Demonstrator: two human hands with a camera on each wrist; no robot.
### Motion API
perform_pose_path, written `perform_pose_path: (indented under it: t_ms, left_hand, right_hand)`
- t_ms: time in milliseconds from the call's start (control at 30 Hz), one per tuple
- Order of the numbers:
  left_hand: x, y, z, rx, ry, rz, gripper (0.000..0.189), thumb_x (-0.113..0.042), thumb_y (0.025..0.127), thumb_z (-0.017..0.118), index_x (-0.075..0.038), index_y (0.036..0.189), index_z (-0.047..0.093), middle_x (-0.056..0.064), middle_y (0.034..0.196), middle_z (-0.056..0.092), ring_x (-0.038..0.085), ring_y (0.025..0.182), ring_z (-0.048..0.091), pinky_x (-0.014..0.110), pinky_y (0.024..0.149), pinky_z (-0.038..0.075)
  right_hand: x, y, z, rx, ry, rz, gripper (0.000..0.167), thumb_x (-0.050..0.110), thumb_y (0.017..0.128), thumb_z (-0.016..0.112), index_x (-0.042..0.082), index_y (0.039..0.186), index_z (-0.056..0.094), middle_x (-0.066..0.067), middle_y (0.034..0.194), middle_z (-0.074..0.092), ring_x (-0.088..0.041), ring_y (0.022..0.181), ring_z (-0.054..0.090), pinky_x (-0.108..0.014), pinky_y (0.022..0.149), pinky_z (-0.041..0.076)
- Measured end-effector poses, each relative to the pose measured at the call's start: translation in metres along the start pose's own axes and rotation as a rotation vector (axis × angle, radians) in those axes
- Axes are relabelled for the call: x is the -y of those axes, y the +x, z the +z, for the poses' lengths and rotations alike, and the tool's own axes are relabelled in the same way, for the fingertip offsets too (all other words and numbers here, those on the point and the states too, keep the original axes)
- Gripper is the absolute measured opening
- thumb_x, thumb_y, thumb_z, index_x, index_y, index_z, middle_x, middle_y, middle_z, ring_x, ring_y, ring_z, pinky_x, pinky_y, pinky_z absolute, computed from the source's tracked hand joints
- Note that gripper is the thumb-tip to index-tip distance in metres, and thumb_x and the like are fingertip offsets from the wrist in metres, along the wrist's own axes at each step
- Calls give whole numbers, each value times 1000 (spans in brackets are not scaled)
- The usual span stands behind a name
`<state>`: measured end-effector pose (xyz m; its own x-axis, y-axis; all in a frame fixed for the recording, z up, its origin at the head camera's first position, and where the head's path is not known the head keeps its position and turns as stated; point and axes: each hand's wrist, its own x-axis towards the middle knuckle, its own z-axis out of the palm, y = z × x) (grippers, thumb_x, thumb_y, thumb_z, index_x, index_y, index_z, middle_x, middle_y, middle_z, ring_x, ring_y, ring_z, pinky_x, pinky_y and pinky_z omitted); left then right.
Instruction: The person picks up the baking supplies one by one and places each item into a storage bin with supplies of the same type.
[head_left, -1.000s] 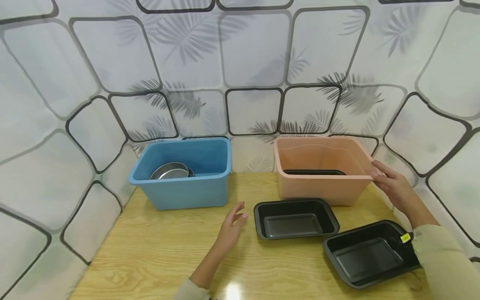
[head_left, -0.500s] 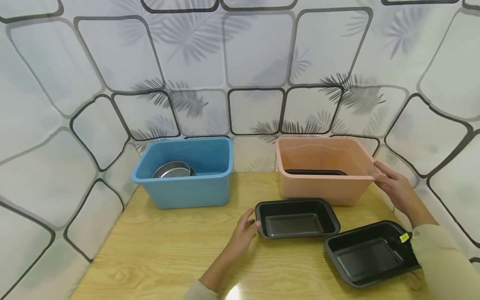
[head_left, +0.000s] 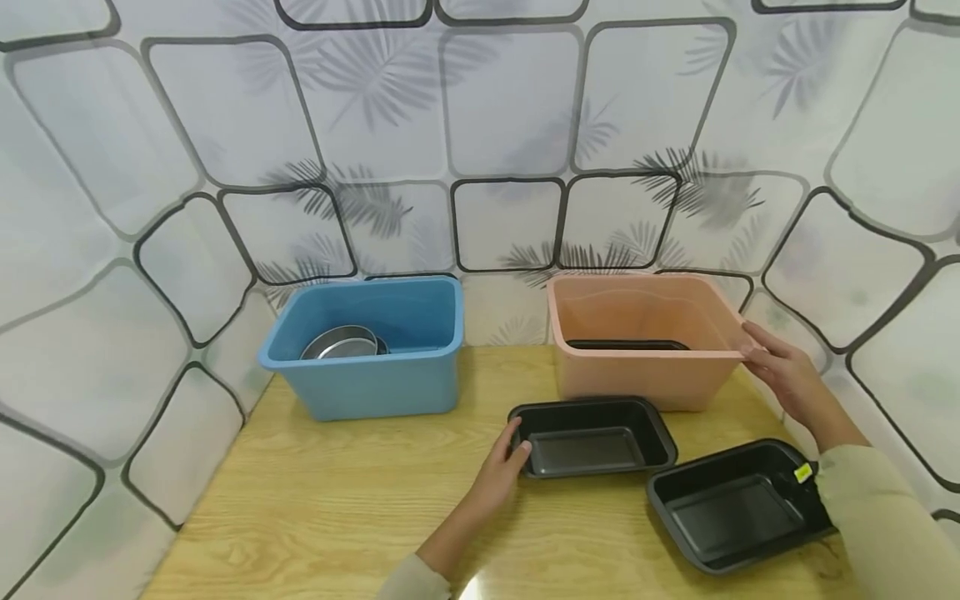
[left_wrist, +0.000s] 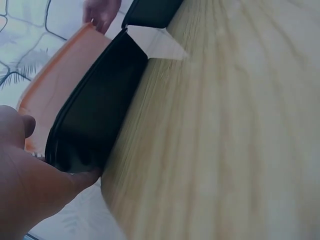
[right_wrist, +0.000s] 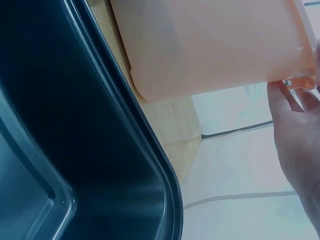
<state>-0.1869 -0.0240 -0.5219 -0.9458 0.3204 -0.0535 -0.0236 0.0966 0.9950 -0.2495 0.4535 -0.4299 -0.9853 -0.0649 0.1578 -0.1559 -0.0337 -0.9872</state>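
A black loaf pan (head_left: 588, 452) sits on the table in front of the salmon-pink plastic bin (head_left: 637, 377). My left hand (head_left: 495, 481) holds the pan's left end, thumb at the front corner and fingers at the rim. From the left wrist view, the thumb (left_wrist: 82, 182) touches the pan's outer wall (left_wrist: 102, 105) near the tabletop. With my right hand (head_left: 787, 375) I grip the bin's right rim; in the right wrist view its fingers (right_wrist: 281, 102) curl at that rim. The rim of another black pan (head_left: 626, 344) shows inside the bin.
A second black pan (head_left: 738, 504) with a yellow sticker lies front right, partly under the right sleeve (head_left: 877, 508). At back left stands a blue bin (head_left: 382, 390) holding round metal pans (head_left: 347, 343). Patterned cloth (head_left: 510, 225) encloses the wooden table (head_left: 322, 492).
My left hand has moved right and slightly forward, from bare table to the loaf pan's left end, and taken hold there. The right hand stays on the pink bin's rim.
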Motion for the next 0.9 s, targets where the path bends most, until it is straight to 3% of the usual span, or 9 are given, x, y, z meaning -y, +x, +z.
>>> perform_pose_path:
  t_ms: [167, 367, 700, 900]
  left_hand:
    - [5, 6, 5, -39, -3, -7, 55, -33, 109, 42, -19, 161, 28, 21, 165, 23, 43, 152, 22, 62, 121, 19]
    - [9, 10, 9, -30, 6, -4, 56, -31, 110, 39, -18, 162, 22, 20, 166, 20, 42, 153, 17, 61, 123, 15]
    - [11, 11, 10, -35, 11, 47, 59, -21, 111, 38, -13, 163, 12, 19, 168, 13, 40, 154, 11, 59, 124, 12]
    - [7, 12, 9, -75, 4, 75, 56, -15, 111, 34, -11, 162, 13, 16, 168, 15, 35, 155, 12, 55, 125, 14]
  right_hand:
    - [-1, 1, 1, 1, -35, 15, 68, 10, 106, 50, 3, 160, 10, 4, 170, 4, 18, 110, 56, -6, 90, 48]
    - [1, 0, 2, -17, -43, 11, 68, 12, 106, 52, 5, 160, 13, 5, 169, 8, 20, 107, 55, -5, 89, 48]
    - [-2, -1, 0, -8, -25, -19, 65, 9, 106, 50, 6, 160, 14, 7, 169, 10, 18, 109, 56, -6, 90, 48]
    - [-3, 0, 0, -10, -2, -24, 64, 7, 106, 50, 6, 160, 15, 7, 169, 11, 17, 111, 56, -6, 90, 48]
